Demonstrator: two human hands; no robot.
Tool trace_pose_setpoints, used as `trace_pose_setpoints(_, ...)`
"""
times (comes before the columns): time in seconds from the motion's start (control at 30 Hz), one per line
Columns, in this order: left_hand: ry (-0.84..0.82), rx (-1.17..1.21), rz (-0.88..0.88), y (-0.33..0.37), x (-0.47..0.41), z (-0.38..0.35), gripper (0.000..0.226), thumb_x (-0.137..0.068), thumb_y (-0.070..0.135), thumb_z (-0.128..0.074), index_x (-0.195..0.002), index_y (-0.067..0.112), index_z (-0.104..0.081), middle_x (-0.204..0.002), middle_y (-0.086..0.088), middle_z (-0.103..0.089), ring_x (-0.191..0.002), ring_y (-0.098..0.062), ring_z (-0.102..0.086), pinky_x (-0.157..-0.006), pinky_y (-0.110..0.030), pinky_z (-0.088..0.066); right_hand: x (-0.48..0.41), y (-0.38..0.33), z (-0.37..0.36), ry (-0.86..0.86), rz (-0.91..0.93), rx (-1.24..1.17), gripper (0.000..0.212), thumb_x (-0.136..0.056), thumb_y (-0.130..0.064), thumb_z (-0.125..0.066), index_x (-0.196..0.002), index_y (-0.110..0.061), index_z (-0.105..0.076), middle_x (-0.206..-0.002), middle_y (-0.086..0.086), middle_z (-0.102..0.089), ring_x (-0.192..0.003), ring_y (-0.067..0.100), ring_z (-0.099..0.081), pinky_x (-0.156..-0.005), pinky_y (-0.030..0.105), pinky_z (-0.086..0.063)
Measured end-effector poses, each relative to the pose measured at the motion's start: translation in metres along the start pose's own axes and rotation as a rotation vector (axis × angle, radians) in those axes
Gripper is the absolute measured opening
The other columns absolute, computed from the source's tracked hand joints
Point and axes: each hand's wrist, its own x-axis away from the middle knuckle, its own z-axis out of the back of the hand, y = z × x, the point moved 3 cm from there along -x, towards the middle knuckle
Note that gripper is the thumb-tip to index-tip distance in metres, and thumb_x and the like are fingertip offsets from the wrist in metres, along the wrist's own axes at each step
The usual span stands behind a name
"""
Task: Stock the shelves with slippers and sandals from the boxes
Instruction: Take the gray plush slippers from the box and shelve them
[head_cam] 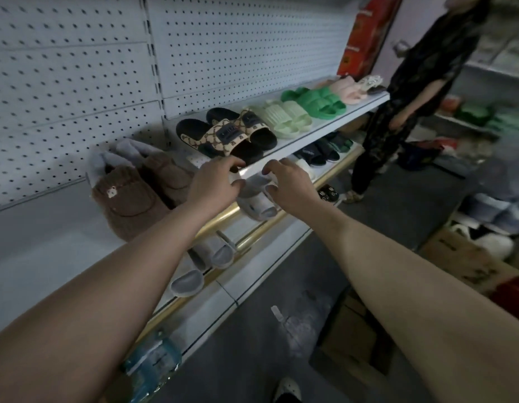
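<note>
My left hand (213, 186) and my right hand (290, 186) reach side by side to the front edge of the white shelf (325, 132). Their fingers are curled over a pair of light grey slides (256, 203) just below that edge; whether they grip the slides is unclear. On the shelf stand black slides with beige patterned straps (226, 135), pale green slides (284, 117), bright green slides (316, 101) and pink ones (347, 88). Brown fluffy slippers (136, 189) sit left of my hands.
More grey slides (203, 263) hang on the lower gold-edged rack. A person (412, 91) stands at the shelf's far end. Cardboard boxes (467, 261) with white and blue slippers lie on the floor at right. A red box (361, 39) stands against the pegboard.
</note>
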Motion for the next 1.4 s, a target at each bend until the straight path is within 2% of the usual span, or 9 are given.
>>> trace_pose_setpoints(0.13, -0.072, 0.040, -0.072, 0.049, -0.006, -0.034, 0.038, -0.087, 0.028, -0.067, -0.124, 0.024, -0.059, -0.116, 0.001, -0.061, -0.105, -0.017, -0.058, -0.082, -0.030, -0.046, 0.035, 0.049, 0.024, 0.065, -0.071, 0.044, 0.033, -0.086, -0.013, -0.064, -0.119, -0.016, -0.058, -0.116, 0.008, -0.057, -0.103, 0.029, -0.057, -0.074, 0.027, -0.036)
trace_pose_setpoints(0.3, -0.121, 0.059, -0.143, 0.120, -0.011, -0.088, 0.038, -0.084, 0.027, -0.069, -0.122, 0.023, -0.062, -0.113, 0.002, -0.065, -0.105, -0.017, -0.060, -0.087, -0.031, -0.047, 0.083, 0.115, 0.053, 0.096, -0.152, 0.045, 0.031, -0.084, -0.012, -0.065, -0.114, -0.014, -0.060, -0.108, 0.009, -0.057, -0.099, 0.031, -0.057, -0.079, 0.036, -0.047)
trace_pose_setpoints(0.53, -0.194, 0.094, -0.219, 0.232, -0.013, -0.174, 0.035, -0.081, 0.027, -0.071, -0.115, 0.027, -0.064, -0.112, 0.000, -0.066, -0.104, -0.021, -0.061, -0.086, -0.031, -0.046, 0.156, 0.221, 0.107, 0.107, -0.244, 0.093, 0.030, -0.087, -0.010, -0.059, -0.117, -0.014, -0.059, -0.113, 0.010, -0.057, -0.102, 0.032, -0.056, -0.083, 0.040, -0.048)
trace_pose_setpoints(0.63, -0.222, 0.099, -0.258, 0.280, -0.012, -0.214, 0.037, -0.082, 0.028, -0.072, -0.117, 0.027, -0.062, -0.114, 0.001, -0.065, -0.104, -0.019, -0.061, -0.084, -0.027, -0.044, 0.187, 0.273, 0.130, 0.096, -0.296, 0.123, 0.030, -0.090, -0.014, -0.060, -0.120, -0.018, -0.056, -0.117, 0.006, -0.054, -0.103, 0.027, -0.055, -0.078, 0.033, -0.044)
trace_pose_setpoints(0.77, -0.264, 0.162, -0.297, 0.341, -0.008, -0.269, 0.039, -0.080, 0.028, -0.074, -0.117, 0.029, -0.061, -0.111, 0.002, -0.064, -0.100, -0.018, -0.062, -0.088, -0.040, -0.052, 0.228, 0.342, 0.156, 0.096, -0.361, 0.156, 0.033, -0.091, -0.016, -0.061, -0.123, -0.020, -0.054, -0.119, 0.006, -0.054, -0.102, 0.027, -0.056, -0.073, 0.028, -0.034)
trace_pose_setpoints(0.83, -0.276, 0.182, -0.311, 0.367, -0.006, -0.293, 0.039, -0.080, 0.027, -0.073, -0.117, 0.028, -0.061, -0.107, 0.003, -0.063, -0.098, -0.017, -0.062, -0.087, -0.039, -0.052, 0.246, 0.370, 0.165, 0.098, -0.377, 0.168, 0.033, -0.089, -0.015, -0.061, -0.121, -0.019, -0.056, -0.118, 0.007, -0.055, -0.102, 0.029, -0.057, -0.072, 0.028, -0.034)
trace_pose_setpoints(0.97, -0.300, 0.153, -0.344, 0.409, -0.005, -0.332, 0.038, -0.084, 0.029, -0.070, -0.120, 0.030, -0.059, -0.110, 0.009, -0.061, -0.103, -0.012, -0.058, -0.082, -0.027, -0.045, 0.275, 0.417, 0.183, 0.131, -0.425, 0.160, 0.031, -0.087, -0.014, -0.061, -0.118, -0.018, -0.058, -0.115, 0.007, -0.057, -0.099, 0.029, -0.058, -0.074, 0.032, -0.042)
trace_pose_setpoints(1.17, -0.362, 0.161, -0.416, 0.457, -0.023, -0.382, 0.038, -0.086, 0.026, -0.069, -0.122, 0.028, -0.059, -0.114, 0.006, -0.062, -0.106, -0.014, -0.058, -0.084, -0.029, -0.046, 0.289, 0.483, 0.191, 0.180, -0.508, 0.179, 0.029, -0.086, -0.012, -0.057, -0.114, -0.019, -0.062, -0.106, 0.007, -0.060, -0.089, 0.029, -0.061, -0.072, 0.036, -0.050)
trace_pose_setpoints(1.4, -0.394, 0.164, -0.485, 0.503, -0.080, -0.456, 0.036, -0.086, 0.026, -0.067, -0.121, 0.029, -0.060, -0.113, 0.005, -0.062, -0.104, -0.016, -0.059, -0.087, -0.034, -0.051, 0.279, 0.569, 0.202, 0.200, -0.593, 0.212, 0.027, -0.084, -0.011, -0.065, -0.109, -0.022, -0.062, -0.106, 0.004, -0.060, -0.086, 0.027, -0.061, -0.071, 0.041, -0.053)
